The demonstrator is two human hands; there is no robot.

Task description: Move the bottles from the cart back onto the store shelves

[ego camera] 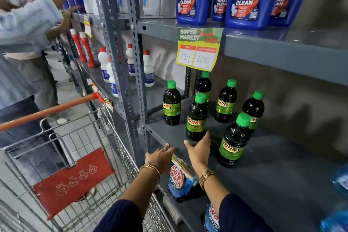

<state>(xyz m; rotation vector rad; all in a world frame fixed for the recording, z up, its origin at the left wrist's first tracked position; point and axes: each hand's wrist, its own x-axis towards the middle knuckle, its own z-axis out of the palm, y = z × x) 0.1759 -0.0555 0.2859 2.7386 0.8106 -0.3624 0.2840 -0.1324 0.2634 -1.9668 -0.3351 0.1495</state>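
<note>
Six dark bottles (196, 117) with green caps and green labels stand upright on the grey shelf (273, 156). The right hand (199, 149) lies just in front of the nearest-left bottle, fingers spread, holding nothing. The left hand (160, 157) rests flat on the shelf's front edge, fingers loose. Right of the bottles the shelf lies bare.

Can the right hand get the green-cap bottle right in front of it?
Probably yes. The right hand lies open on the shelf, fingertips almost touching the base of the nearest front bottle. Nothing stands between them, and the neighbouring bottles leave room around it.
</note>
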